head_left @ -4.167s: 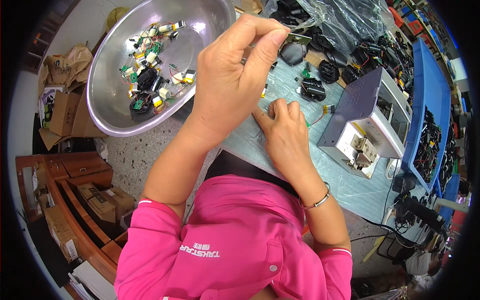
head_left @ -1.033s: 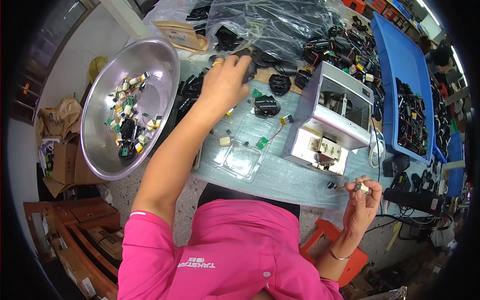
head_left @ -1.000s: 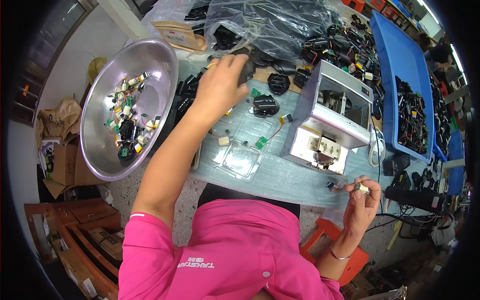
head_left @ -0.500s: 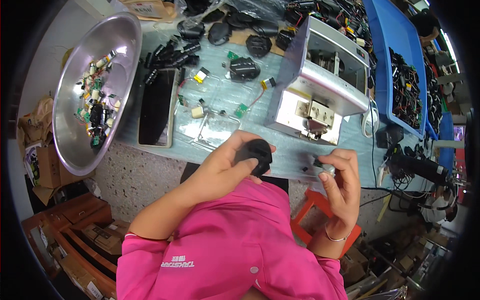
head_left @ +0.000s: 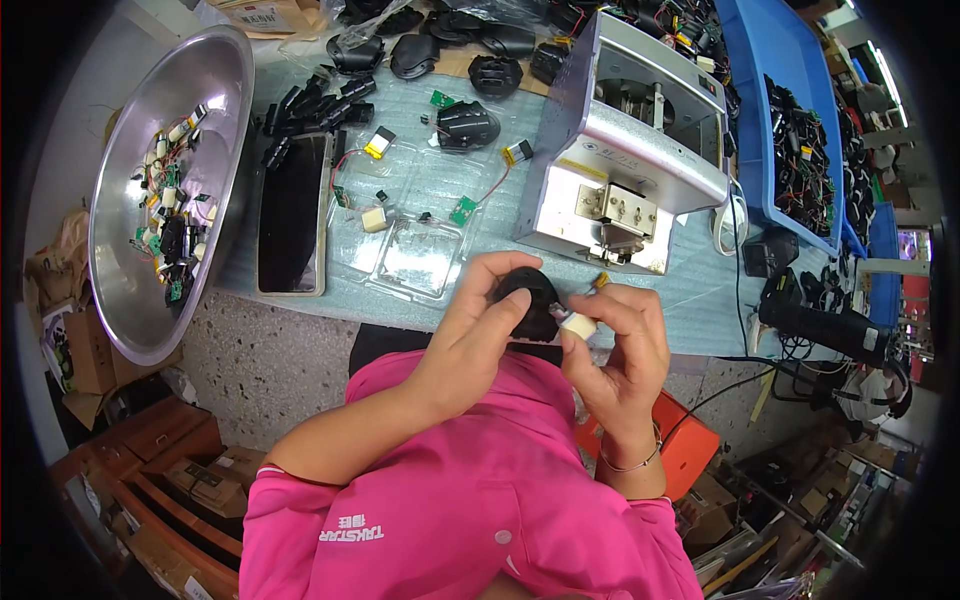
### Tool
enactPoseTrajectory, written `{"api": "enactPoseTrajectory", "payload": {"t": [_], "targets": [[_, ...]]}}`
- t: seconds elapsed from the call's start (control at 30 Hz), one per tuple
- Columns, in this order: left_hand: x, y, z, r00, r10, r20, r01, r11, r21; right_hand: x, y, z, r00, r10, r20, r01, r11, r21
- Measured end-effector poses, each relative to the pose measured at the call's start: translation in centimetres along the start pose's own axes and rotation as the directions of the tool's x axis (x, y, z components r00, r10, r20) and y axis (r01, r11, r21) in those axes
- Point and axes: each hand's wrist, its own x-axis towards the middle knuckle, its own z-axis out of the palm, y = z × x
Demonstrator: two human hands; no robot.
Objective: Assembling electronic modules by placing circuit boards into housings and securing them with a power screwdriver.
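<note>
- Black, rounded plastic housing is in the left hand, just on the person's side of the silver-grey, boxy metal machine, off its left front corner.
- Its long axis seems to run away from the person, roughly toward the machine. The left hand is curled closed round its left side, thumb over the upper face.
- The right hand, also on the person's side of the machine, is half curled, thumb and fingertips pinched on a cream-coloured, rectangular block.
- That block is immediately right of the housing; whether the two touch cannot be told. A small yellow piece shows beyond the right fingertips.
- Of the two, the left hand is nearer the housing, gripping it; the right fingertips are close by its right edge.
- Left of the machine lie a clear, rectangular plastic case and a green circuit board wired to a yellow-and-silver battery cell.
</note>
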Motion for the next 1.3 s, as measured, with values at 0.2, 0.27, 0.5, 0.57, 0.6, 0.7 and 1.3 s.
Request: {"api": "enactPoseTrajectory", "payload": {"t": [0.2,0.27,0.5,0.57,0.6,0.7,1.3], "targets": [[1.2,-0.5,0.5,0.957,0.289,0.001,-0.285,0.943,0.17,-1.4,-0.7,0.8,0.983,-0.105,-0.151,0.109,0.994,0.022],[1.2,-0.5,0.8,0.97,0.242,0.011,-0.242,0.967,0.086,-1.2,-0.6,1.1,0.972,-0.194,-0.135,0.186,0.98,-0.068],[0.1,0.2,0.5,0.992,0.107,0.064,-0.111,0.991,0.07,-0.4,1.1,1.6,0.947,-0.284,-0.149,0.249,0.944,-0.217],[0.0,0.5,0.4,0.991,0.107,0.076,-0.116,0.985,0.128,-0.6,1.3,1.6,0.945,-0.283,-0.162,0.251,0.949,-0.192],[0.0,0.6,0.4,0.991,0.106,0.082,-0.118,0.981,0.157,-0.6,1.4,1.6,0.943,-0.29,-0.162,0.256,0.945,-0.203],[0.0,0.6,0.4,0.989,0.112,0.094,-0.126,0.98,0.153,-0.6,1.4,1.4,0.94,-0.312,-0.137,0.272,0.929,-0.251],[-0.1,-1.1,-1.4,0.971,0.232,0.061,-0.237,0.889,0.391,-1.1,2.4,1.3,0.957,-0.264,-0.118,0.262,0.964,-0.037]]}}
